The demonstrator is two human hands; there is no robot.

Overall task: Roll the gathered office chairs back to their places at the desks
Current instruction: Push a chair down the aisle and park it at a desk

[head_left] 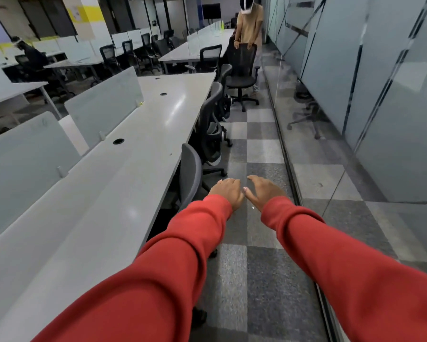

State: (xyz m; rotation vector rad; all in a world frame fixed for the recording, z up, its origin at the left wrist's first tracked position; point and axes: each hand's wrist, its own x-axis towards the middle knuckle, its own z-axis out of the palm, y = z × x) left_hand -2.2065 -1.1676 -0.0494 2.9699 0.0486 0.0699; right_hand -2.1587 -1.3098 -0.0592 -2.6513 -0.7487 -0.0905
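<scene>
Both left hand [226,193] and right hand [264,191] hover loose-fingered, empty, near chair [190,176] facing desk [109,193].

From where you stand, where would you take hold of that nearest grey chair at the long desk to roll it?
Probably the top edge of the backrest of the grey chair, coming from the aisle side. Its seat is tucked under the desk, so only the curved back faces the carpet. The left hand and right hand hold nothing.
</scene>
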